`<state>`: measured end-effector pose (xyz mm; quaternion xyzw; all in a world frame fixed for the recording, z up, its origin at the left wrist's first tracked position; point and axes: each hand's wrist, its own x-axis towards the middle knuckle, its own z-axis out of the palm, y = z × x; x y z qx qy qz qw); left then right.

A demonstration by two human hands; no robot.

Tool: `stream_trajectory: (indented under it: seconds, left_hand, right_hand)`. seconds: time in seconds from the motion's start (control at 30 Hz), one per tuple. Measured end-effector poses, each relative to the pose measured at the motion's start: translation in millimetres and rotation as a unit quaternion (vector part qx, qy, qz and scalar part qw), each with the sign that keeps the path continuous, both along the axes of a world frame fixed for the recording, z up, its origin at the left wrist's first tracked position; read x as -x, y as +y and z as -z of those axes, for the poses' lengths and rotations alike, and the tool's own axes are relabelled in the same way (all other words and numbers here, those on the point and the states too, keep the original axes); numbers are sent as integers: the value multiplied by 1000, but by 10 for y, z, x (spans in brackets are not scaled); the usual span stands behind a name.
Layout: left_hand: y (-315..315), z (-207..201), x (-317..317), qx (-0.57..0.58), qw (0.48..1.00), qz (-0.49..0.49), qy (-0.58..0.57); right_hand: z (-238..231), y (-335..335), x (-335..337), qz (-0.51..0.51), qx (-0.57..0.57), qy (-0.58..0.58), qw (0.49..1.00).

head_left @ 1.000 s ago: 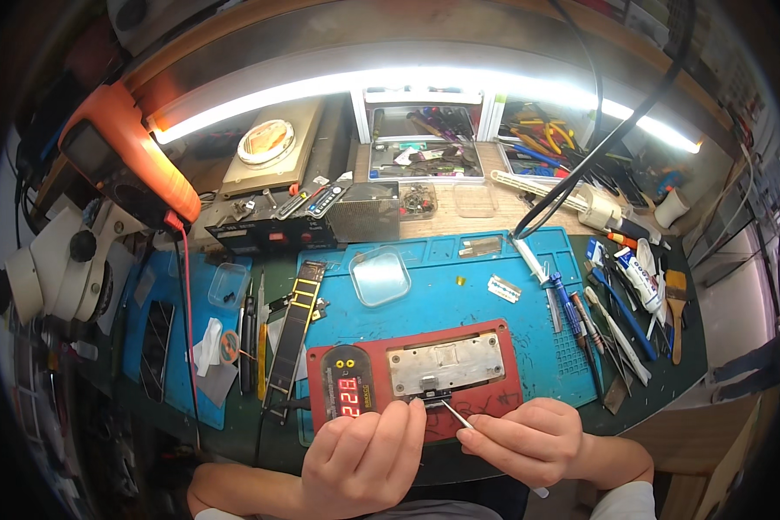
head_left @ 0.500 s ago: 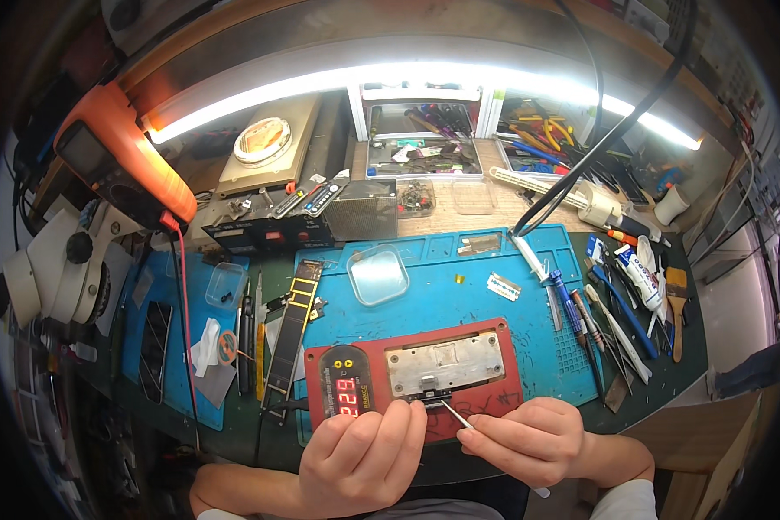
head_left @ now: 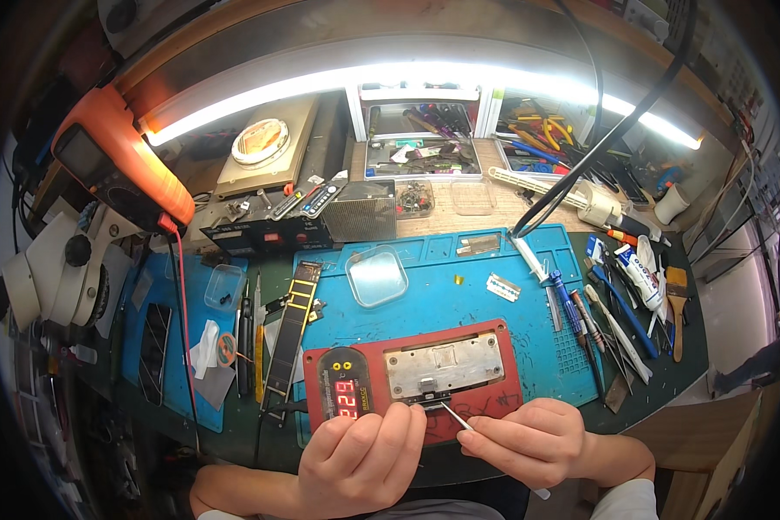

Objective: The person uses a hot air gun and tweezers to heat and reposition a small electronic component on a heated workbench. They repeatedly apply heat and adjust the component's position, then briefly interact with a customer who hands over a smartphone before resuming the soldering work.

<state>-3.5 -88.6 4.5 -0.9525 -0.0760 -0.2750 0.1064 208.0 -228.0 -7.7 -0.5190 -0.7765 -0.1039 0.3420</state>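
A red heating station (head_left: 510,360) with a lit display lies on the blue mat before me. At the near edge of its metal hot plate (head_left: 445,362) is a small dark electronic part (head_left: 430,400). My left hand (head_left: 364,452) is closed, fingertips pinching the left end of that part; the grip itself is partly hidden. My right hand (head_left: 529,440) is closed around a slim metal tool (head_left: 458,418), whose pointed tip touches or nearly touches the part's right side. The tool's pale back end sticks out below my hand.
A clear plastic lid (head_left: 377,276) and a razor blade (head_left: 503,287) lie on the blue mat (head_left: 442,299). Screwdrivers, brushes and tubes crowd the right. At left stand an orange multimeter (head_left: 123,160) and a white microscope (head_left: 48,269); a black cable (head_left: 572,178) hangs at upper right.
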Motion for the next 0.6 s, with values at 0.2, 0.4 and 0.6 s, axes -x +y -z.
stream_trajectory:
  seconds: [0.2,0.4,0.6]
  left_hand:
    - [-4,-4,2,4,1000,0,0]
    - [-10,-55,-15,0,1000,2,2]
    - [8,-28,-9,-5,1000,8,-2]
  right_hand:
    - [-28,6,-10,-5,9,7,1000]
    - [-29,-8,-45,-34,4,151,988]
    - [-138,56,-61,-30,98,250,963]
